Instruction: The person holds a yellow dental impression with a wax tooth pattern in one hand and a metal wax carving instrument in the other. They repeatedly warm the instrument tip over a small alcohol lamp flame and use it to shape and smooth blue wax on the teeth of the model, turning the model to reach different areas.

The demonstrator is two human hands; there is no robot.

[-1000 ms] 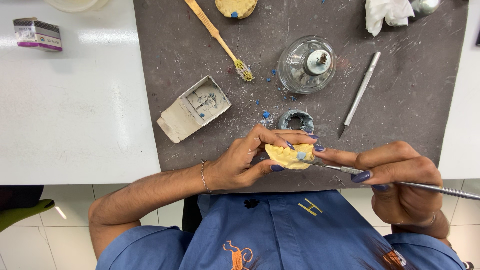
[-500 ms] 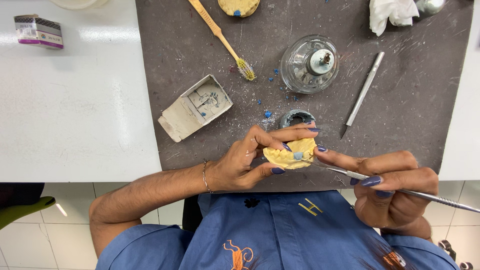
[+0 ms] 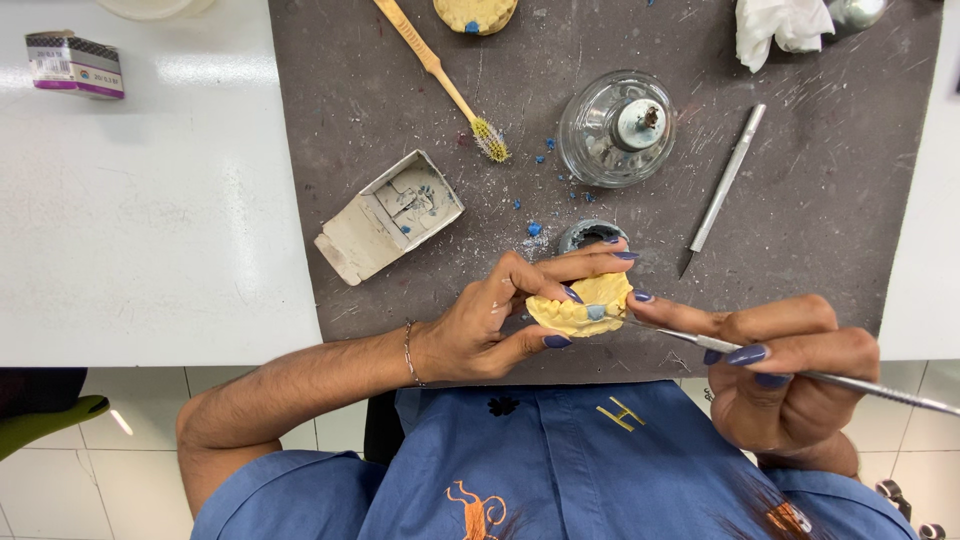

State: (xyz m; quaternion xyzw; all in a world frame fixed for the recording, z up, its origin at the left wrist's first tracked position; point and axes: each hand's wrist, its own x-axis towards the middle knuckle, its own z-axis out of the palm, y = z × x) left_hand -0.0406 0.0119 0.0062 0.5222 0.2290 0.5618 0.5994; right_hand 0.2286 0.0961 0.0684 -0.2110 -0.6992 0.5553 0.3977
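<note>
Head view: your left hand (image 3: pixel 480 325) fingers closed round yellow dental cast (image 3: pixel 582 304), held over desk's (image 3: pixel 150 220) near edge, above dark mat (image 3: pixel 820 230). Your right hand (image 3: pixel 790 375) fingers pinched on thin metal instrument (image 3: pixel 860 385), tip touching blue spot on cast. Glass burner (image 3: pixel 615 128) toward mat's far edge, well apart.

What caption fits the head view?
Left hand holds a yellow plaster dental cast; right hand applies a thin metal instrument.

Toothbrush (image 3: pixel 445 82) — glass jar (image 3: pixel 616 128) — small box (image 3: pixel 390 215)
</note>
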